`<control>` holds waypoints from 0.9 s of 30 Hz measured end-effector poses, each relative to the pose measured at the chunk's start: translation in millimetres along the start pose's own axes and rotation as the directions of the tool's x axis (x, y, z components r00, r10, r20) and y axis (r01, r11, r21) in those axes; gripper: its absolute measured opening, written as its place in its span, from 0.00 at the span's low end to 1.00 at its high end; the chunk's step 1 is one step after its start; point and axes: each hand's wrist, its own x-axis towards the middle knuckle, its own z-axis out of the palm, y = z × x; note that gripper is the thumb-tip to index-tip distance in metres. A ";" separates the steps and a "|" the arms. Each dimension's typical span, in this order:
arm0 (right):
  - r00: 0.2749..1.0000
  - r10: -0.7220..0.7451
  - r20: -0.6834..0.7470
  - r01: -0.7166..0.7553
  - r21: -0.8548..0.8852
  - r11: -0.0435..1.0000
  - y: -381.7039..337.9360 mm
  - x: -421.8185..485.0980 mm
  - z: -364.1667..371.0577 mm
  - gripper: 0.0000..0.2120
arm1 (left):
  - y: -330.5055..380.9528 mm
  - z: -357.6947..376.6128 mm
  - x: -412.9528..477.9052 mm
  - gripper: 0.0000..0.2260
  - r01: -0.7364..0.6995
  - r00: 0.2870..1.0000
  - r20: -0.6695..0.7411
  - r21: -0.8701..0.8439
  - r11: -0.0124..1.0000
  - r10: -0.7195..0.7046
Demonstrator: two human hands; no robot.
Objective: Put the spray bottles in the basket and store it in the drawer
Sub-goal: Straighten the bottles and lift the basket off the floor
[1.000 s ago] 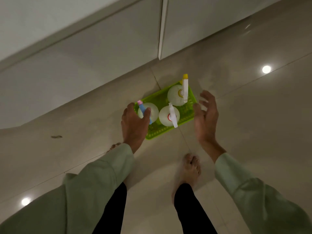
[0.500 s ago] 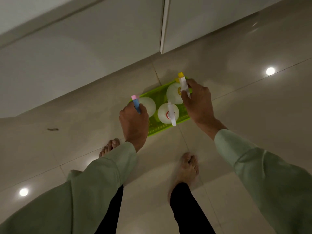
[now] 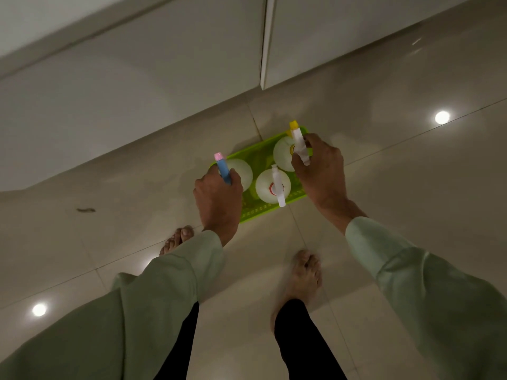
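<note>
A bright green plastic basket sits low over the tiled floor with three white spray bottles standing in it. The left bottle has a blue trigger head with a pink tip. The back right bottle has a white head with a yellow tip. The front bottle has a white head over a red collar. My left hand is closed over the basket's left end, beside the blue head. My right hand is closed over the right end, against the yellow-tipped head. Both hands hide the basket's short sides.
White cabinet fronts with a vertical gap between two panels run along the top, just beyond the basket. My two bare feet stand on glossy beige tiles. A small dark mark lies on the floor at left.
My right hand has swung in from beside the basket and closed on its right end. My left hand has settled on the left end. The view has shifted slightly.
</note>
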 end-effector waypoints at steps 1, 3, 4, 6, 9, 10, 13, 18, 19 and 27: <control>1.000 0.003 -0.002 -0.003 0.003 1.000 -0.3 -1.3 -0.4 0.14 | -0.5 0.4 0.1 0.12 0.003 1.000 0.000 0.002 1.000 -0.003; 0.999 0.016 -0.034 -0.016 0.014 1.000 -2.2 -5.8 -2.7 0.18 | -2.5 0.7 -0.2 0.13 0.010 1.000 -0.014 0.016 1.000 -0.010; 0.997 0.023 -0.074 -0.022 0.010 1.000 -3.5 -9.6 -4.7 0.19 | -3.3 0.0 -0.9 0.14 0.010 0.999 -0.032 0.028 1.000 -0.009; 0.980 0.021 -0.197 -0.025 -0.014 1.000 -8.2 -21.9 -8.2 0.18 | -4.6 -3.2 -4.2 0.15 -0.016 0.997 -0.076 0.046 0.999 0.019; 0.955 -0.006 -0.296 0.009 0.007 1.000 -19.7 -49.1 -7.7 0.15 | -5.4 -9.5 -13.1 0.16 -0.076 0.991 -0.107 0.042 0.996 0.081; 0.964 -0.009 -0.265 0.011 0.004 1.000 -23.3 -58.3 -5.2 0.15 | -5.4 -11.7 -16.8 0.17 -0.078 0.991 -0.104 0.040 0.996 0.082; 0.997 0.050 -0.065 -0.054 -0.056 0.997 -29.2 -76.8 7.1 0.21 | -5.8 -17.8 -26.2 0.19 -0.069 0.995 -0.072 0.020 0.997 0.070; 0.984 0.132 0.122 -0.124 -0.073 0.990 -30.0 -70.3 20.6 0.18 | -6.3 -26.2 -31.0 0.23 -0.022 0.999 -0.037 0.013 1.000 0.022; 0.987 0.112 0.112 -0.104 -0.078 0.992 -30.1 -68.4 21.5 0.16 | -7.0 -27.1 -31.8 0.23 -0.013 1.000 -0.025 0.014 1.000 0.013; 0.994 0.044 0.101 -0.040 -0.048 0.998 -22.8 -69.6 24.4 0.14 | -9.9 -29.7 -34.3 0.23 0.006 1.000 0.013 0.014 1.000 -0.006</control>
